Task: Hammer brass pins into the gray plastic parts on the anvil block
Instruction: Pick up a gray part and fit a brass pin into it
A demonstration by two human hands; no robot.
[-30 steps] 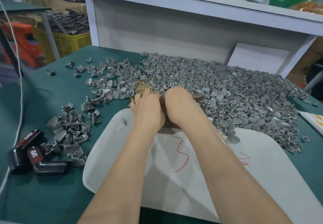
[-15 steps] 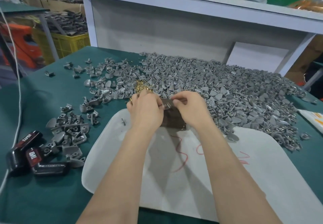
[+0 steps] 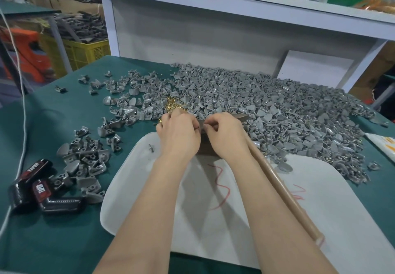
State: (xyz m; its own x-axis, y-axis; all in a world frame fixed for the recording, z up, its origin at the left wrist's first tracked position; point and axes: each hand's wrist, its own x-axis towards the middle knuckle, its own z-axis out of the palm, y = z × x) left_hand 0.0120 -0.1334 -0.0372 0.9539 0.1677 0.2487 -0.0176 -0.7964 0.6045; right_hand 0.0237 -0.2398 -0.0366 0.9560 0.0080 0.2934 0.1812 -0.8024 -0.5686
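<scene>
Seating step, as I am reading it. Left hand point(image 3: 179, 137) and right hand point(image 3: 226, 139) meeting over anvil block point(image 3: 204, 148), at near edge of gray plastic parts point(image 3: 267, 111) heap on green surface point(image 3: 53, 241). Fingers of both curling inward, tips touching; what they are pinching I cannot tell, too small. Brass pins point(image 3: 174, 105) lying just beyond left hand. Hammer handle point(image 3: 284, 190) running under right wrist; grip on it hidden. Next move, I am judging: pin standing upright in part, left steadying, right striking squarely.
</scene>
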